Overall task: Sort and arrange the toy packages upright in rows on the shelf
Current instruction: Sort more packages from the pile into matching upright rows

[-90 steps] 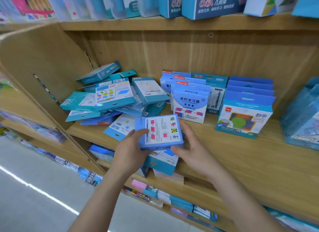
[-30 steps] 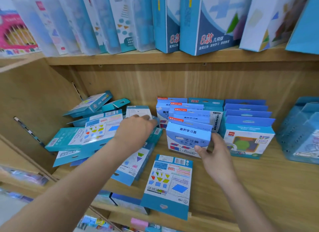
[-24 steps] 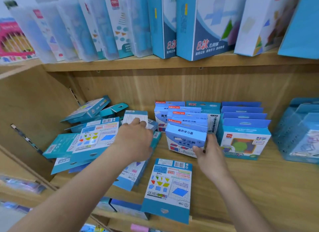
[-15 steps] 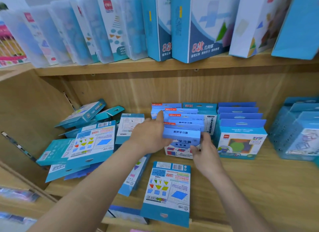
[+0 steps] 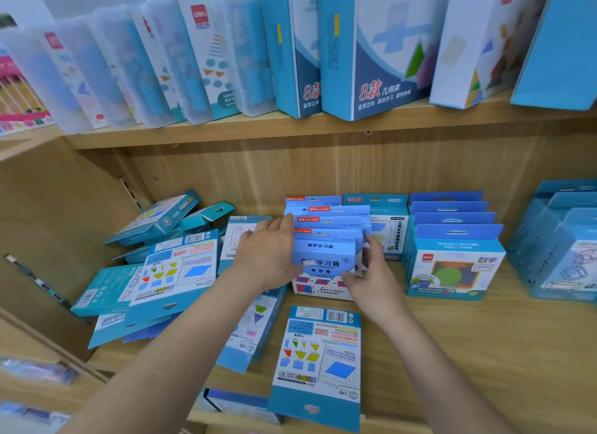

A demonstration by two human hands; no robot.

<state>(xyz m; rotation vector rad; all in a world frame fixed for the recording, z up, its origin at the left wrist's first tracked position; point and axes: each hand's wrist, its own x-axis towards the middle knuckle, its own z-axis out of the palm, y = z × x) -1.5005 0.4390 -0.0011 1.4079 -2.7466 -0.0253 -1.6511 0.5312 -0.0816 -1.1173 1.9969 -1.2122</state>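
We hold the blue package [image 5: 324,256] between our 2 hands, just in front of the upright row [image 5: 332,222]: the left hand [image 5: 268,259] curls round its left edge, the right hand [image 5: 371,278] pinches its right edge, each grip closed on it. Its long axis runs across us, and the row lies directly behind it on the shelf [image 5: 484,353]; we judge it only needs setting down square.

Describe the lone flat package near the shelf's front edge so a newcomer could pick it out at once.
On the middle shelf, look in front of the upright package gripped by the left hand and right hand. The flat package lies there back up, barcode away from you, hang-hole end over the shelf edge. Its lookalike sits on the left pile; this one lies alone.
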